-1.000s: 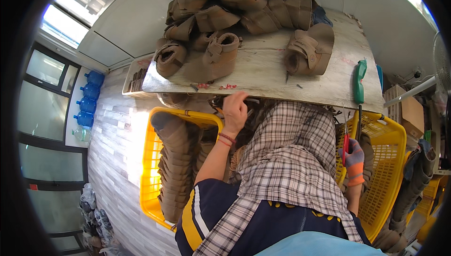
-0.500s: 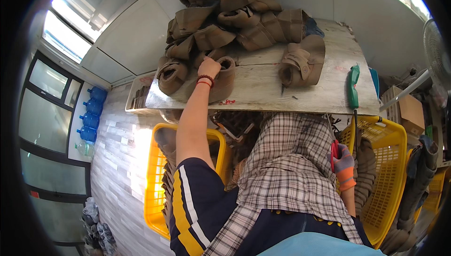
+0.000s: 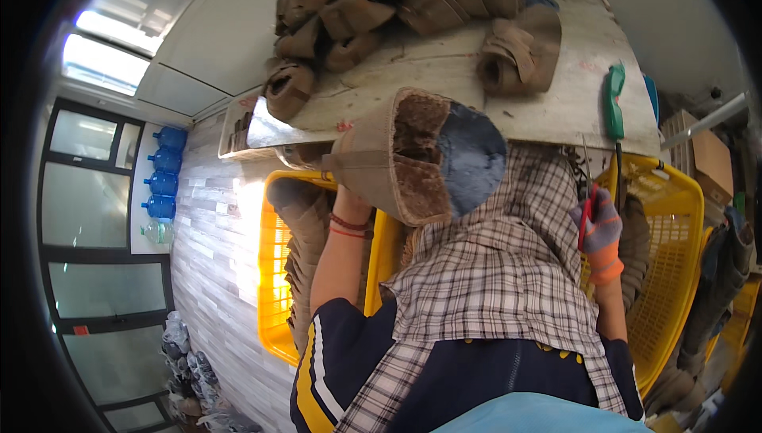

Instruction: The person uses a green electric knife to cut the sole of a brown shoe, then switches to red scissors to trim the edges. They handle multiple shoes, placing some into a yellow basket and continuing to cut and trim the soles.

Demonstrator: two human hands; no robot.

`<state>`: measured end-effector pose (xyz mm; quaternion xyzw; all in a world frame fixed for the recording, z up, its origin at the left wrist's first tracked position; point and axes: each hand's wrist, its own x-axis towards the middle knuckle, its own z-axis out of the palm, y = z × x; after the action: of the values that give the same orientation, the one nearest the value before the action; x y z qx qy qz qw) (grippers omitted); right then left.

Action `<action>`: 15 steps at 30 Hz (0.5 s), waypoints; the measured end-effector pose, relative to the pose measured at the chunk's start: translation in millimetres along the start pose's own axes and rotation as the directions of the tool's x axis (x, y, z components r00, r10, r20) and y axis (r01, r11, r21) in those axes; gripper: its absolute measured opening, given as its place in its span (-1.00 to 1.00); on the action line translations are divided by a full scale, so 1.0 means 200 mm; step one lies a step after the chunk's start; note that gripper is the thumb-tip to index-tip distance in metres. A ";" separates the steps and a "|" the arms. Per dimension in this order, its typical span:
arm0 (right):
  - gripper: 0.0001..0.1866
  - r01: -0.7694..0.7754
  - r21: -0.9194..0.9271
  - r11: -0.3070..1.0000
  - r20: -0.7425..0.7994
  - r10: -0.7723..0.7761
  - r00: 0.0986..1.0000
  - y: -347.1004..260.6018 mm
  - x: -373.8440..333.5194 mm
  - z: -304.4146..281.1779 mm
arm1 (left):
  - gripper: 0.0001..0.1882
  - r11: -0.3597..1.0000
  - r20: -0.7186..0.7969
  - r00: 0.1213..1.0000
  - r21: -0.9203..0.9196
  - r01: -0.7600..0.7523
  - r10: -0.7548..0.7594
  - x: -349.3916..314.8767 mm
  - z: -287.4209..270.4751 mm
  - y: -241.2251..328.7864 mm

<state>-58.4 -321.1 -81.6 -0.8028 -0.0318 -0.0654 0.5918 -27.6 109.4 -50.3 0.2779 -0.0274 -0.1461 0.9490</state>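
Note:
My left hand [image 3: 352, 204], bare with red bracelets at its wrist, grips a brown boot upper [image 3: 365, 147] in front of my lap. The upper's opening faces right and shows brown fuzzy lining and a blue-grey panel; it hides most of my left fingers. By the table's right front edge, my right hand [image 3: 607, 230], in a grey and orange glove, is closed on red-handled scissors [image 3: 587, 215] whose blades point up. More brown uppers [image 3: 357, 16] are heaped at the back of the table, and a single rolled upper [image 3: 520, 56] lies to their right.
The whitish worn table [image 3: 421, 72] also bears a green corded tool [image 3: 614, 101] at its right. Yellow baskets with stacked brown pieces stand at left [image 3: 274, 306] and right [image 3: 675, 274]. Blue water bottles [image 3: 163, 183] line the left wall. A checked apron [image 3: 492, 274] covers my lap.
My left hand has drawn the upper off the table toward me and turned its opening right. My right hand still has the scissors. The view has tilted downward.

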 end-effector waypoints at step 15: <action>-0.63 0.440 -0.590 0.677 0.512 -0.107 0.852 -0.04 0.02 0.22 | -0.72 0.902 -0.536 0.757 -0.022 0.431 -0.375 -0.18 -0.38 -0.42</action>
<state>-53.1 -276.1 -86.5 -0.9422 -0.2601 0.0187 0.2103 -74.2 91.2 -158.4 0.3548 0.2872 -0.2633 0.8499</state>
